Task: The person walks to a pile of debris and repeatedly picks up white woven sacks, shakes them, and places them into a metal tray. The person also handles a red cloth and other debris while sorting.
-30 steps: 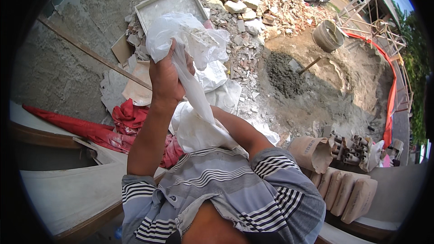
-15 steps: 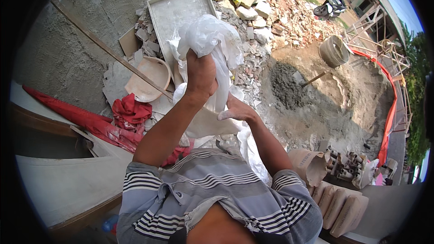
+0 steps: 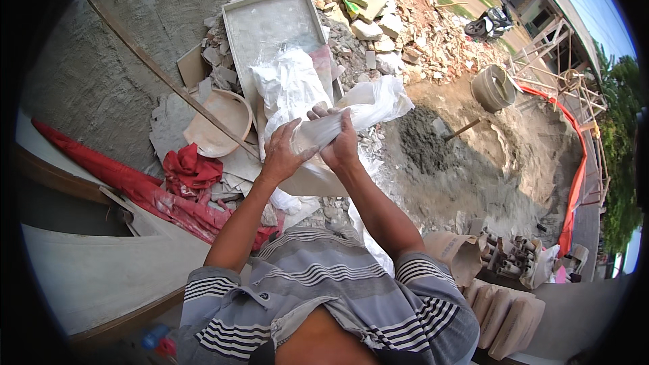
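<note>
sacking, white and woven, is bunched between both hands above a rubble-strewn yard: the left hand lies open-fingered along the gathered neck of the white sack, while the right hand is clamped round it just beside, the two hands nearly touching. the cloth looks light, limp and a little slick, crumpling wherever it is squeezed, so the gathered neck seems the surest place to take hold; a grip on the loose billowing end would likely just slide or let it flap. it looks in no way fragile. the sack is held up in front of the person's striped shirt, over a grey tray and a tan bowl, with red cloth to the left and a mound of wet mortar to the right. half a second earlier the left hand alone was raised high, gripping the bundle, with the right lower down against the hanging cloth; now both meet at one point and the free end has swung rightward.
</note>
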A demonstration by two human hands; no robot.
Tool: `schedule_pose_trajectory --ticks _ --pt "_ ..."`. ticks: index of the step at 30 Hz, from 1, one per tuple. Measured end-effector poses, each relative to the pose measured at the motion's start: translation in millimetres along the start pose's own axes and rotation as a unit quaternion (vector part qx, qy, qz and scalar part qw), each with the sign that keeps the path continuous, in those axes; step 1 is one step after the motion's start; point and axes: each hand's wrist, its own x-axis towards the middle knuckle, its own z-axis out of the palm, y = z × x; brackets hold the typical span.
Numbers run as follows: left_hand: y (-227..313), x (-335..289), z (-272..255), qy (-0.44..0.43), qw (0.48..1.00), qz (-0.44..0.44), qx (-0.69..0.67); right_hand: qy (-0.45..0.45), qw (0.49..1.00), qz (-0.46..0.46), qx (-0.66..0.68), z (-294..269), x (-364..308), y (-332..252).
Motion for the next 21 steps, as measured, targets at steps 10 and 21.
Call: schedule_pose_trajectory --ticks 10,21 --pt "-75.7 -64.8 7.1 -0.038 0.984 -0.163 0.052 0.044 0.991 0.128 0.015 -10.4 1.7 11.4" --pt "-75.6 -24.7 -27.3 -0.063 0.982 -0.167 -0.058 0.051 0.970 0.237 -0.032 -17.7 -51.8 38.6"
